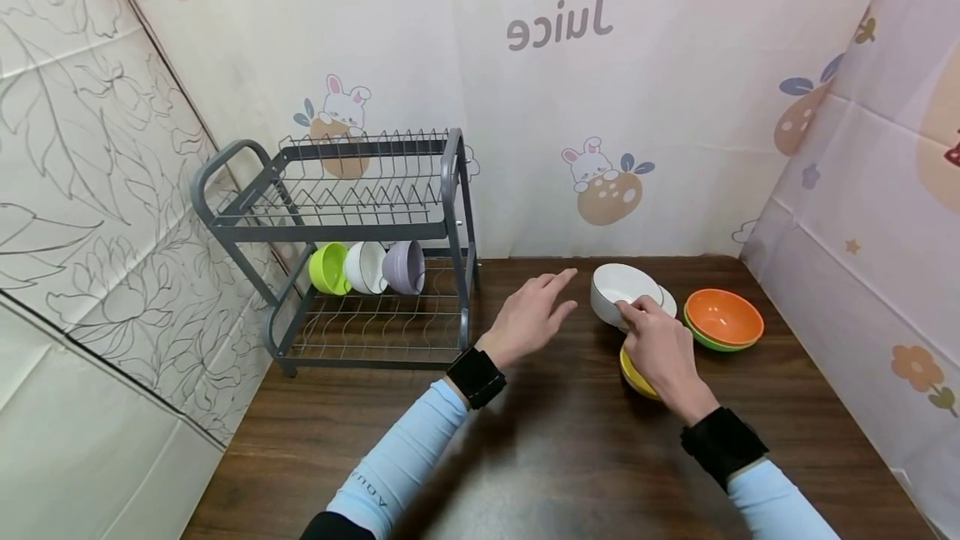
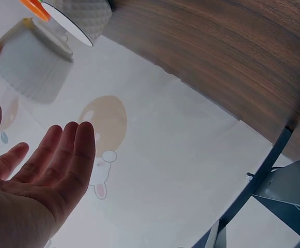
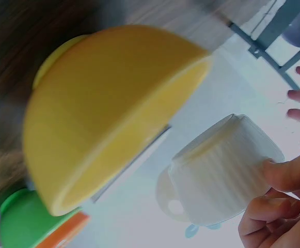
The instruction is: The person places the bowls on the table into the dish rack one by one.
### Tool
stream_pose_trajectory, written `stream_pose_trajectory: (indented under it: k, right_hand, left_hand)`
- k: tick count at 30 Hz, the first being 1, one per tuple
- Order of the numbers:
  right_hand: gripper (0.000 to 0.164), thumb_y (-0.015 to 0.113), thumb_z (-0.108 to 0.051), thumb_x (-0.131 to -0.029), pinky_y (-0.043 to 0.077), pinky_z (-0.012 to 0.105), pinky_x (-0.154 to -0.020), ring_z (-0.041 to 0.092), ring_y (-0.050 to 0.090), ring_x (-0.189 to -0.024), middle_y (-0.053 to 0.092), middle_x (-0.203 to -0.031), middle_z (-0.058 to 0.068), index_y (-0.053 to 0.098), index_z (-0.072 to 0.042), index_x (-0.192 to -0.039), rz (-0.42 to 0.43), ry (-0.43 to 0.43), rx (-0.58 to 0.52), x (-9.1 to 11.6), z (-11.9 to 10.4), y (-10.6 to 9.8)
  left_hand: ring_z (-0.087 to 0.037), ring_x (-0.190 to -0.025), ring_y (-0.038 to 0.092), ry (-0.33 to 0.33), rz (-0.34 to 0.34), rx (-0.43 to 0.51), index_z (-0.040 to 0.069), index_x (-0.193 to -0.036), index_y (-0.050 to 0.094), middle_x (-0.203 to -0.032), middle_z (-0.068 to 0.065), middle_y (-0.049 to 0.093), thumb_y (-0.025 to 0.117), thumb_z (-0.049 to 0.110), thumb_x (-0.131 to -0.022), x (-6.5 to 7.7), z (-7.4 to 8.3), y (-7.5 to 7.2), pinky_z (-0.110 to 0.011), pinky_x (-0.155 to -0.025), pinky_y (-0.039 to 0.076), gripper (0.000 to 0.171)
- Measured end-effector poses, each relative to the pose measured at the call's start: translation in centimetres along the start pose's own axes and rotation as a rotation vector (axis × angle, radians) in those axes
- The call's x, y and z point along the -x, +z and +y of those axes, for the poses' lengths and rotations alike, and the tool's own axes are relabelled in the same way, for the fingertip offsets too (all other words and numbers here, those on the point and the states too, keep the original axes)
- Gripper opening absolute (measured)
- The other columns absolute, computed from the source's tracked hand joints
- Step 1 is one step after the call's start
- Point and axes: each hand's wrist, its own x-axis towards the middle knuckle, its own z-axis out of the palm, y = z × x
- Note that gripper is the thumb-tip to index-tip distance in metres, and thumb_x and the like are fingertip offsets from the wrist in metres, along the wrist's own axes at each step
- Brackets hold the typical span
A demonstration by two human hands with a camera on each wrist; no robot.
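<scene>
My right hand (image 1: 662, 348) pinches the rim of a white bowl (image 1: 621, 288) between thumb and fingers. In the right wrist view this bowl (image 3: 219, 175) is raised and tilted, its ribbed outside showing. Another white bowl (image 1: 670, 302) stands behind it, mostly hidden. Under my right hand is a yellow bowl (image 1: 636, 375), partly covered by it. My left hand (image 1: 528, 315) reaches out to the left of the held bowl, fingers extended, apart from it. Nothing lies in the left palm (image 2: 41, 181) in the left wrist view.
On the right, an orange bowl (image 1: 724, 317) sits in a green bowl (image 1: 722, 347). At left stands a two-tier grey dish rack (image 1: 337, 233); its lower tier holds a lime green bowl (image 1: 327, 268), a white bowl (image 1: 364, 267) and a purple bowl (image 1: 405, 267) on edge.
</scene>
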Motion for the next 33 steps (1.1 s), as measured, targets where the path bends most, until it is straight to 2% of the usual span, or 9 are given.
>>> stream_pose_trajectory:
  k: [4,8,23,33]
  right_hand:
    - [0.033,0.067,0.011,-0.084,0.047,0.041,-0.047,0.028,0.062,-0.063,0.065,-0.093,0.011,0.079,0.000,-0.113,0.040,-0.032,-0.015,-0.1,-1.1,-0.1]
    - [0.035,0.065,0.011,-0.084,0.047,0.043,-0.046,0.028,0.062,-0.062,0.065,-0.094,0.009,0.080,-0.002,-0.112,0.075,-0.069,-0.028,-0.2,-1.9,-0.2]
    - [0.037,0.066,0.015,-0.081,0.042,0.035,-0.046,0.024,0.057,-0.059,0.064,-0.092,0.008,0.079,-0.003,-0.110,0.123,-0.166,-0.071,-0.4,-4.5,-0.1]
    - [0.044,0.066,0.018,-0.075,0.038,0.030,-0.043,0.022,0.057,-0.058,0.064,-0.094,0.009,0.079,-0.003,-0.111,0.151,-0.249,-0.092,-0.5,-5.9,-0.3]
  left_hand:
    - [-0.019,-0.130,0.059,0.009,0.023,0.005,0.020,-0.161,0.044,-0.145,-0.006,0.061,0.057,0.040,-0.110,0.1,-0.4,0.0,-0.033,-0.100,0.055,0.056]
    - [-0.020,-0.131,0.059,-0.003,0.038,0.010,0.021,-0.161,0.044,-0.146,-0.007,0.060,0.057,0.043,-0.109,0.3,-0.7,-0.1,-0.035,-0.101,0.055,0.058]
    - [-0.022,-0.131,0.059,0.002,0.089,0.050,0.024,-0.163,0.040,-0.148,-0.005,0.058,0.057,0.049,-0.107,1.2,-1.6,-1.2,-0.040,-0.099,0.056,0.064]
    - [-0.022,-0.136,0.055,0.012,0.095,0.106,0.026,-0.164,0.040,-0.155,-0.003,0.053,0.065,0.050,-0.101,2.0,-2.4,-1.7,-0.040,-0.102,0.054,0.072]
